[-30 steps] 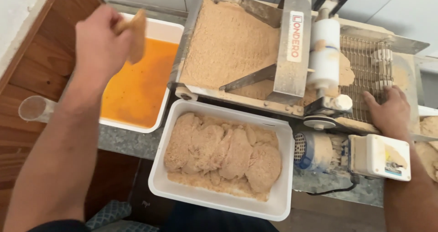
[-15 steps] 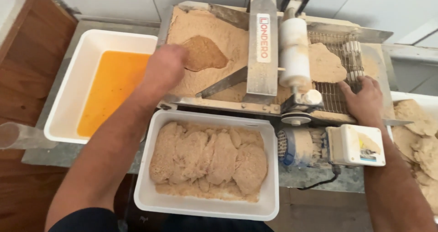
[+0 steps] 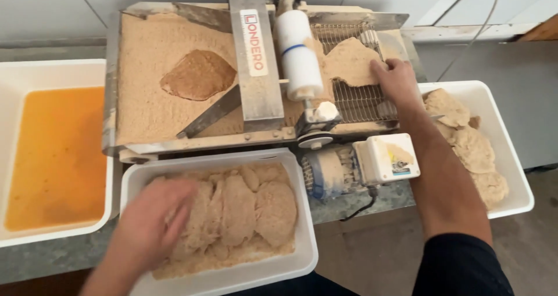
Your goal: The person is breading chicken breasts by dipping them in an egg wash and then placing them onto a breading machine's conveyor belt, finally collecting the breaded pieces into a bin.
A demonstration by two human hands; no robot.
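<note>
My left hand (image 3: 152, 221) reaches into the near white tray (image 3: 307, 238), its fingers lying on the pale floured cutlets (image 3: 244, 209) piled there; whether it grips one is blurred. An egg-wet cutlet (image 3: 199, 75) lies on the breadcrumb bed (image 3: 145, 52) of the breading machine. My right hand (image 3: 397, 82) rests on the wire conveyor (image 3: 354, 101) at the machine's outlet, fingers on the edge of a breaded cutlet (image 3: 350, 60) coming off the white roller (image 3: 299, 54).
A white tray of orange beaten egg (image 3: 55, 156) stands at the left. A white tray with breaded cutlets (image 3: 465, 145) stands at the right. The machine's motor and switch box (image 3: 383, 156) jut out between the trays, with a cable hanging below.
My left hand dropped the egg-wet cutlet on the crumb bed and came back down to the near tray. My right hand moved up from the machine's edge onto the breaded cutlet.
</note>
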